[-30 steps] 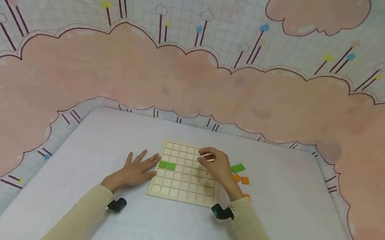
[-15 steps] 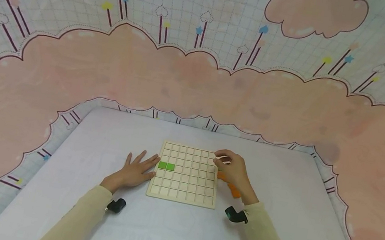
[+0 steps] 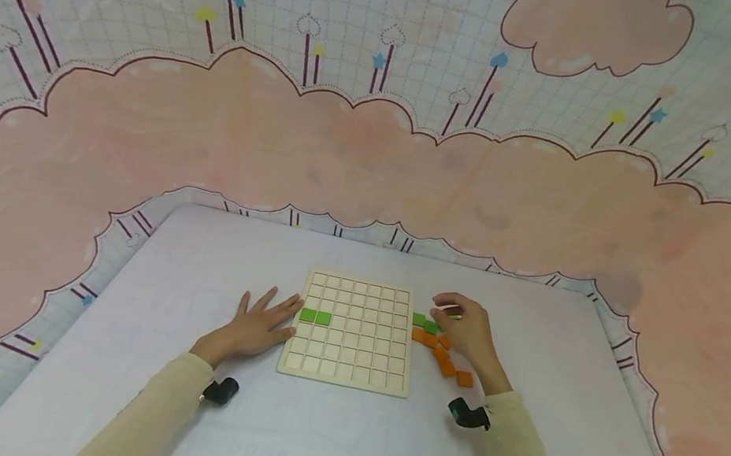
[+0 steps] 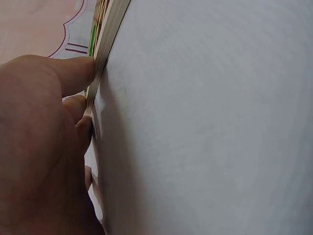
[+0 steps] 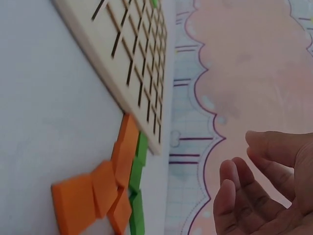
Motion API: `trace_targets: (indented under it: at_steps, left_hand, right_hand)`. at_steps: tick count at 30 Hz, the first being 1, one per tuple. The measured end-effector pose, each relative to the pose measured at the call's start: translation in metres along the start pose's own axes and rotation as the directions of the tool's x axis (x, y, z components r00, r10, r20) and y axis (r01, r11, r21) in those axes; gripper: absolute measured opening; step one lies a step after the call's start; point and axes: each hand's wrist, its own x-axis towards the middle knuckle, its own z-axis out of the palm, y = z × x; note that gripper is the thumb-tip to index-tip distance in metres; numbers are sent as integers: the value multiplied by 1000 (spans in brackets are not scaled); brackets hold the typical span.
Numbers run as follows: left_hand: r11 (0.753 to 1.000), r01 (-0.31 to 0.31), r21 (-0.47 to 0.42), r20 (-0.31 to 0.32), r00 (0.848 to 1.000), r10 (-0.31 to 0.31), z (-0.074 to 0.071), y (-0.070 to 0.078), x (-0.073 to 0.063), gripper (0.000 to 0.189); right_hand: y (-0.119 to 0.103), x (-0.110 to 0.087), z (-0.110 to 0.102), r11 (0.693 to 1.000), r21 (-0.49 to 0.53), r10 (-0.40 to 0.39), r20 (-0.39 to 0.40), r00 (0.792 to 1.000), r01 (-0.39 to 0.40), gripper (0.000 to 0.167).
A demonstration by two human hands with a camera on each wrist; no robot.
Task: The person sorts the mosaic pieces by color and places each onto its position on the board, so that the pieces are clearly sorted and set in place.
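Observation:
A pale wooden grid board point(image 3: 357, 346) lies on the white table. Two green square tiles point(image 3: 315, 317) sit side by side in cells near its left edge. My left hand point(image 3: 252, 328) rests with spread fingers against the board's left edge, and the left wrist view shows the thumb point(image 4: 78, 73) touching that edge. My right hand point(image 3: 469, 332) hovers right of the board, beside loose green tiles point(image 3: 419, 319). Its fingers are loosely bent, and the right wrist view shows nothing between them. Several orange tiles point(image 5: 73, 205) lie next to the green ones.
The white table point(image 3: 331, 446) extends around the board. A patterned cloth with pink clouds point(image 3: 376, 158) rises behind and at the sides. Each wrist carries a small black device, such as the one at the right wrist point(image 3: 469, 414).
My right hand has moved right, from over the board to beside the loose tiles, uncovering more orange and green tiles. The left hand stays at the board's edge.

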Motion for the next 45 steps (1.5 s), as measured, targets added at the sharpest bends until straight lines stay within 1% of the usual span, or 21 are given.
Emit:
trace_targets:
  at_steps: [10, 16, 21, 24, 28, 34, 38, 45]
  left_hand:
    - [1000, -5, -8, 0, 1000, 5, 0, -1, -1, 61]
    - [1000, -3, -11, -3, 1000, 3, 0, -1, -1, 62]
    - [1000, -2, -16, -1, 1000, 2, 1, -2, -2, 62]
    - [1000, -3, -13, -3, 1000, 3, 1, -1, -1, 62]
    - [1000, -4, -1, -6, 1000, 4, 1, -1, -1, 61]
    - [1000, 0, -8, 4, 1000, 0, 0, 1, -2, 61]
    - [1000, 7, -8, 10, 1000, -7, 0, 2, -2, 62]
    - [1000, 4, 3, -5, 1000, -4, 0, 2, -3, 61]
  right_hand:
    - [24, -2, -14, 998, -63, 27, -3, 1000, -28, 29]
    - [36, 2, -17, 993, -78, 94, 16, 995, -93, 29]
    - [45, 7, -20, 990, -55, 135, 31, 990, -133, 31]
    - [49, 10, -21, 985, -42, 169, 47, 984, -167, 32]
    - [57, 14, -21, 979, -48, 201, 66, 977, -198, 32]
    - [66, 19, -19, 977, -52, 210, 87, 974, -206, 33]
    - [70, 21, -18, 976, -54, 218, 119, 969, -213, 35]
    - [72, 25, -16, 980, -91, 187, 153, 970, -174, 38]
